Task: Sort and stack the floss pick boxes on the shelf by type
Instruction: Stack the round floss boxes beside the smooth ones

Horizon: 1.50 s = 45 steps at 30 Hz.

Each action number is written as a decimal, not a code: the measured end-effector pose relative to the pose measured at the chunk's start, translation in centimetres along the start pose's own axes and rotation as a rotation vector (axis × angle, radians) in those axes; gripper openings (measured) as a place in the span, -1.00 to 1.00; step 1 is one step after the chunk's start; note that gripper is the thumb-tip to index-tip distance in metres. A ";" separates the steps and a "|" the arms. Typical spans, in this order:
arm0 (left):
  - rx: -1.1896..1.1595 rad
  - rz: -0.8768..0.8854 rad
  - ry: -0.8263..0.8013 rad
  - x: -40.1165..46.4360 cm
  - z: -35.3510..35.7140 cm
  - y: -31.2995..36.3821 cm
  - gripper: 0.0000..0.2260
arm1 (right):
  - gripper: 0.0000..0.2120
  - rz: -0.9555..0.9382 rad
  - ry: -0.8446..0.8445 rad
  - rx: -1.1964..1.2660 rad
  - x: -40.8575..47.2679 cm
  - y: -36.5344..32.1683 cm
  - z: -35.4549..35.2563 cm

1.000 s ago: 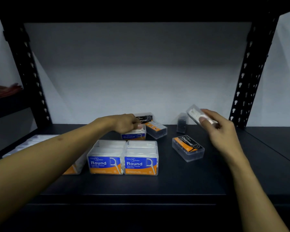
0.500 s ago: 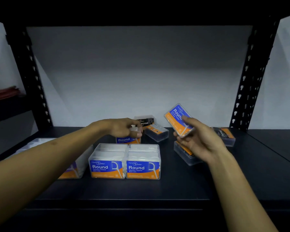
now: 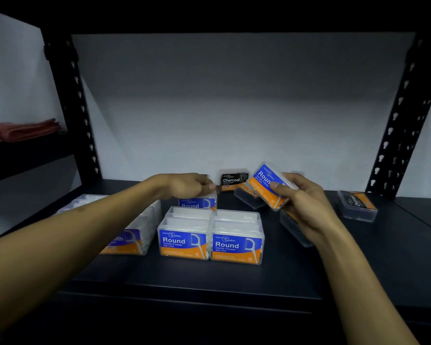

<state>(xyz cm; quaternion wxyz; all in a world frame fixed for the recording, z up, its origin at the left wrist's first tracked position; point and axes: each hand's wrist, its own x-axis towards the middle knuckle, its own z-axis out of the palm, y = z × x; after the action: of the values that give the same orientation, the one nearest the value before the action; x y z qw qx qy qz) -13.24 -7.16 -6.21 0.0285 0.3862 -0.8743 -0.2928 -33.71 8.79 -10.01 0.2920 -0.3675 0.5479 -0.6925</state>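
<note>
From the head camera, two clear boxes [image 3: 210, 236] labelled Round stand side by side, touching, near the front middle of the dark shelf [image 3: 209, 277], each packed with white floss picks. Behind them sits a third Round box [image 3: 197, 202], and the left hand [image 3: 188, 186] rests on its top with the fingers curled over it; whether they grip it I cannot tell. The right hand [image 3: 306, 207] holds a fourth Round box [image 3: 269, 186] tilted in the air, thumb across its label and fingers wrapped behind.

At the left, partly hidden by the left forearm, lies a wider box [image 3: 132, 235] of white picks. At the back a Charcoal box [image 3: 232, 180] stands upright near the wall; a dark box [image 3: 246, 196] lies just beside it, under the raised one. Another clear box [image 3: 292, 226] lies behind the right hand. A further Charcoal box [image 3: 357, 205] lies well apart at the right.

The shelf's front strip and right end are bare.
</note>
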 end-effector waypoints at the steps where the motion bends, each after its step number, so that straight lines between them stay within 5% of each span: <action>1: 0.025 -0.002 0.010 -0.1 0.0 0.0 -0.66 | -0.69 -0.002 -0.004 0.001 0.0 0.0 0.2; 8: 0.061 0.019 0.036 -0.9 -0.2 -0.3 -0.75 | -0.91 0.027 -0.084 0.019 -0.3 0.1 1.4; 16: 0.028 0.065 0.010 -2.0 -0.3 -1.0 -0.92 | -0.76 0.093 -0.089 -0.087 -0.2 0.6 1.9; 45: 0.210 0.074 0.183 -5.3 3.5 0.3 -0.59 | -0.85 0.212 -0.297 -0.227 -0.5 1.4 2.4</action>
<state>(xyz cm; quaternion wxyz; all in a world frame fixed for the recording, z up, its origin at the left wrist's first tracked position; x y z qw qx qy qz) -10.72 -1.61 -8.05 0.0785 0.3797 -0.9074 -0.1622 -31.45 7.59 -11.13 0.3975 -0.4363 0.6091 -0.5297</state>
